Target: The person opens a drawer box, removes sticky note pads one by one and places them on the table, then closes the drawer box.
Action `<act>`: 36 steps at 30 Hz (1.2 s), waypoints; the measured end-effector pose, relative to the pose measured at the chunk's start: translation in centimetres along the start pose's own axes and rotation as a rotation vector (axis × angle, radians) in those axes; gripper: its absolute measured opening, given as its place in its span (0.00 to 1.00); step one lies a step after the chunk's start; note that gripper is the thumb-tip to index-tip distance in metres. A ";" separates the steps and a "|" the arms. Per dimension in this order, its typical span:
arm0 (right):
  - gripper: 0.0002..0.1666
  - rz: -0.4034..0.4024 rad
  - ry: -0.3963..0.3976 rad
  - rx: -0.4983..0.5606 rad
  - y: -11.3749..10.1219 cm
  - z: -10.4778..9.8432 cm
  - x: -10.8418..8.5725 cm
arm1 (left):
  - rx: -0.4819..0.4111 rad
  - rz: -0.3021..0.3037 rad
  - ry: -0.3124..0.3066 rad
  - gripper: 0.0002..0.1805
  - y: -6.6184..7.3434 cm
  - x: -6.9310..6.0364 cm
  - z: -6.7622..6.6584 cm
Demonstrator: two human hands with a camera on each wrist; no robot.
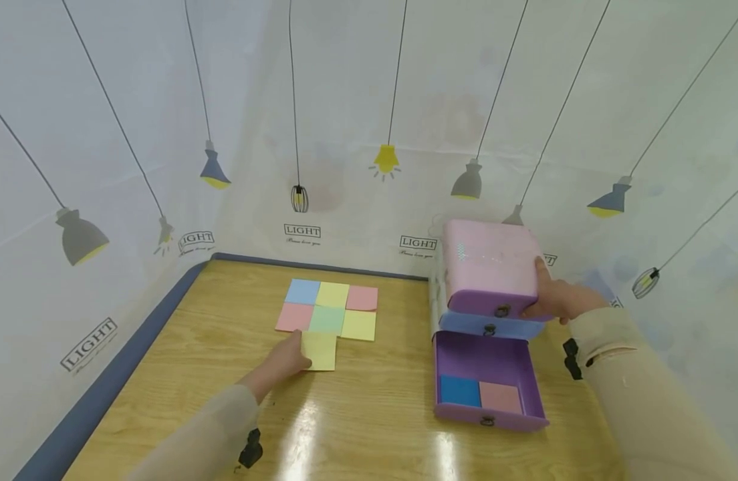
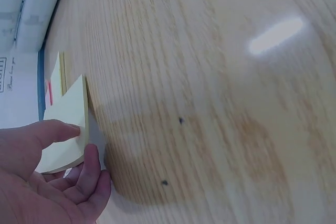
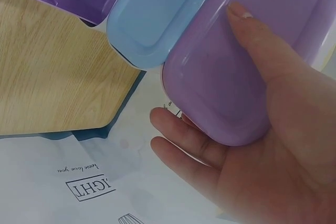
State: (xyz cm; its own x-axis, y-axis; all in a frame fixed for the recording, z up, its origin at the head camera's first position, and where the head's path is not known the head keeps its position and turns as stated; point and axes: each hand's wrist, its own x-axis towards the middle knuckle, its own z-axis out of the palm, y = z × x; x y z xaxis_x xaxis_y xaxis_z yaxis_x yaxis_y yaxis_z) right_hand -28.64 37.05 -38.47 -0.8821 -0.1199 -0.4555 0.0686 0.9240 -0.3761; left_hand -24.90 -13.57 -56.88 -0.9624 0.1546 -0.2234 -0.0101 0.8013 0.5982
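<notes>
My left hand (image 1: 287, 357) pinches a pale yellow sticky note pad (image 1: 319, 351), thumb on its face in the left wrist view (image 2: 63, 135). The pad is tilted in that view, beside the grid of sticky notes in blue, yellow, pink and green (image 1: 327, 319) on the table. At the right stands a small drawer cabinet (image 1: 489, 257) with a pink top. My right hand (image 1: 558, 298) holds its upper right side, thumb on the purple top drawer front (image 3: 210, 87), fingers round the side. The purple bottom drawer (image 1: 480, 354) is pulled out, holding a blue pad (image 1: 460, 391) and a pink pad (image 1: 500, 397).
A blue middle drawer (image 1: 492, 325) is closed above the pulled-out one. The wooden table (image 1: 369, 414) meets a wall sheet (image 1: 357, 200) printed with hanging lamps, with a dark blue strip (image 1: 116, 361) along its edge.
</notes>
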 end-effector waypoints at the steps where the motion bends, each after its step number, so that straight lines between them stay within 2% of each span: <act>1: 0.80 -0.001 -0.001 0.002 0.0 0.0 0.0 | 0.006 -0.005 0.008 0.43 -0.2 -0.1 -0.1; 6: 0.81 0.003 -0.003 0.005 0.1 -0.1 0.2 | 0.038 -0.017 0.035 0.44 -1.1 -0.4 -0.7; 11: 0.80 0.011 -0.005 -0.005 0.1 -0.2 0.2 | 0.105 -0.007 0.027 0.40 -1.8 -0.8 -1.2; 15: 0.80 0.004 -0.010 0.002 -0.1 -0.2 0.1 | 0.133 -0.035 0.003 0.39 -2.7 -1.1 -1.7; 21: 0.79 0.009 -0.011 -0.003 -0.4 -0.1 -0.2 | 0.141 -0.075 0.020 0.38 -3.9 -1.5 -2.4; 27: 0.78 0.008 -0.017 -0.008 -0.4 -0.1 -0.4 | 0.080 -0.113 0.040 0.36 -4.1 -1.7 -3.1; 33: 0.78 0.003 -0.016 -0.012 -0.4 -0.1 -0.4 | 0.154 -0.099 0.034 0.30 -4.3 -1.9 -3.4; 36: 0.78 -0.001 -0.015 -0.003 -0.3 -0.1 -0.3 | 0.184 -0.111 0.044 0.33 -4.1 -2.0 -3.2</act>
State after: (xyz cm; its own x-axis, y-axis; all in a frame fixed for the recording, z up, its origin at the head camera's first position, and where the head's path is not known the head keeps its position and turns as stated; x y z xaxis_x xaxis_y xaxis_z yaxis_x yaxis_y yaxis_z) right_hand -28.41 36.81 -38.10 -0.8751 -0.1263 -0.4671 0.0665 0.9248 -0.3746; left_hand -23.85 -19.01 -56.44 -0.9692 0.0374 -0.2436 -0.0706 0.9048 0.4200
